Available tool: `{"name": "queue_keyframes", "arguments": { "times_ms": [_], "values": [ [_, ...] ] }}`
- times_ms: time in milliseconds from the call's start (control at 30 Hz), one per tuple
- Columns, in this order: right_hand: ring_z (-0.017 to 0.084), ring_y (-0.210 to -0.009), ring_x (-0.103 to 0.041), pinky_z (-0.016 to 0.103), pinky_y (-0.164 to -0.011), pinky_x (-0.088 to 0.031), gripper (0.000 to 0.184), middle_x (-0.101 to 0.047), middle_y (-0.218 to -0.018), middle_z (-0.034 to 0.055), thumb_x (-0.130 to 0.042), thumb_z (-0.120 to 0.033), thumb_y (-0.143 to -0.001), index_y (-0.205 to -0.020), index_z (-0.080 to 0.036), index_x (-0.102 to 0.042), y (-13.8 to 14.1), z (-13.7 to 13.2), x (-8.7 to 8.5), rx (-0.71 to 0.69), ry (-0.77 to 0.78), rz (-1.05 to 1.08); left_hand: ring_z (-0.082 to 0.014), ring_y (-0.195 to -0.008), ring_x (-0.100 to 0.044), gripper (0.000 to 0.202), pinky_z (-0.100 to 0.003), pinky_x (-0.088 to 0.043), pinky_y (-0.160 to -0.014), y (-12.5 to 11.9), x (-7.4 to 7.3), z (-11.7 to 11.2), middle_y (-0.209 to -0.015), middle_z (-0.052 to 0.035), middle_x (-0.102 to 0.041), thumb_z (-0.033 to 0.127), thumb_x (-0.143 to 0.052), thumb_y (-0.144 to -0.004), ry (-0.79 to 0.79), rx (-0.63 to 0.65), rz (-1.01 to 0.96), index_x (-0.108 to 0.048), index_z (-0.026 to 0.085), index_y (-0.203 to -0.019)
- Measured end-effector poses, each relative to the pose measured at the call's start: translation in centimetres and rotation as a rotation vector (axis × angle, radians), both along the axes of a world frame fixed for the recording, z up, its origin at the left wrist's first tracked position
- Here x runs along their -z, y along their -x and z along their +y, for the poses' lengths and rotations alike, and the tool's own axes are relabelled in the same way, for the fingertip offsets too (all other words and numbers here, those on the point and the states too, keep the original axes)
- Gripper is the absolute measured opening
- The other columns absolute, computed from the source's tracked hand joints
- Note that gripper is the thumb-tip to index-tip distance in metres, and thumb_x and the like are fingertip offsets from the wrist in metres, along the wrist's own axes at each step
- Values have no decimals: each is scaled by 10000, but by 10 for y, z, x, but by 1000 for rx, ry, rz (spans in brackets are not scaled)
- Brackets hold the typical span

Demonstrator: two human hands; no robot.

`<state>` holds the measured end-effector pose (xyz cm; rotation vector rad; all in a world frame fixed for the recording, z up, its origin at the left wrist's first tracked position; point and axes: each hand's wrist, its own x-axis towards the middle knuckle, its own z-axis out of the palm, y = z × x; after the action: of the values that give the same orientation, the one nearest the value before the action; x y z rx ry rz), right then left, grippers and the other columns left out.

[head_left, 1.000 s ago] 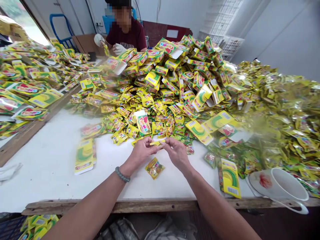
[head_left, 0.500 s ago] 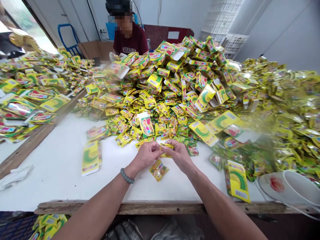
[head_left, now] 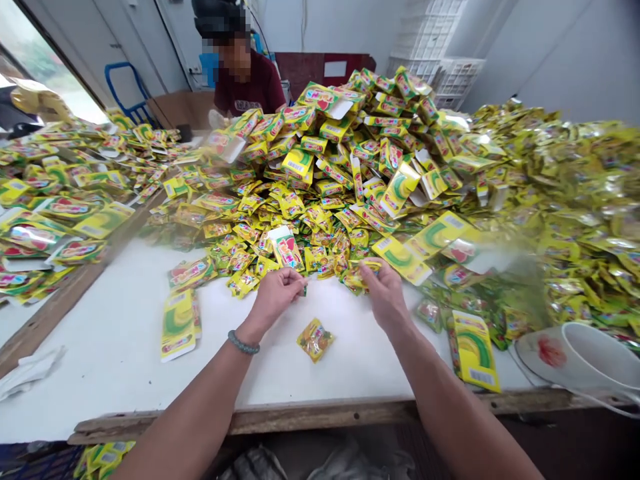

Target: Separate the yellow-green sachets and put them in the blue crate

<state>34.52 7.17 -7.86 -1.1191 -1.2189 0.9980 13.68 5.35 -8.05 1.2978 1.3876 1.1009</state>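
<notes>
My left hand (head_left: 280,293) is closed in a pinch above the white tabletop (head_left: 270,373). A small green bit shows at its fingertips, too little to name. At the front of the pile, my right hand (head_left: 385,290) pinches a small yellow packet (head_left: 369,264) between thumb and fingers. One orange-yellow sealed packet (head_left: 315,339) lies alone on the table between my forearms. Just beyond my left hand, an open-topped yellow carton (head_left: 287,249) leans on the heap of small packets (head_left: 320,220).
Yellow cartons (head_left: 325,100) are heaped at the back. Another carton (head_left: 179,325) lies at left, and one (head_left: 474,350) at right by a white bucket (head_left: 575,360). A wooden strip (head_left: 85,287) divides off more cartons. A person (head_left: 247,87) sits across.
My hands have moved apart, the right one going right and forward to the pile with a yellow packet. The lone packet stays on the table. The view has shifted slightly.
</notes>
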Motion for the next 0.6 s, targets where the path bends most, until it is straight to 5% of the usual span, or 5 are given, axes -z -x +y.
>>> {"name": "queue_keyframes", "arguments": {
  "times_ms": [200,333,467,600],
  "values": [
    [126,-533,-419,254,-533,-333,337,-482,-599,-51,-597,-540,-814,-904,-217,-571,-41,16,-11,291,-74,-265,-263,-720,-633,225,-317,-380,-610,-16,-21,11,-726,-85,-694,389,-591,-840,-159,77,922,-639,204,-721],
    [174,-605,-501,276,-569,-326,177,-565,-621,9,-616,-380,-840,-777,-217,-585,-39,12,-11,222,-4,-786,-393,-1008,-601,229,-400,-432,-748,-22,-17,13,-970,-219,-690,336,-639,-825,-225,105,1271,-683,130,-913],
    [201,-747,-598,277,-626,-349,79,-673,-801,73,-605,-205,-851,-772,-205,-599,-16,0,-4,-25,-11,-1058,-364,-1007,-611,224,-402,-439,-811,-20,-4,6,-998,-206,-691,205,-606,-824,-225,147,1244,-683,117,-1015],
    [192,-772,-612,263,-639,-355,64,-692,-852,47,-579,-232,-884,-848,-219,-630,-5,-7,1,-244,-61,-1011,-282,-863,-653,232,-340,-447,-738,-11,0,-7,-885,-86,-720,229,-631,-793,-157,151,906,-692,207,-1016]
  ]
}}
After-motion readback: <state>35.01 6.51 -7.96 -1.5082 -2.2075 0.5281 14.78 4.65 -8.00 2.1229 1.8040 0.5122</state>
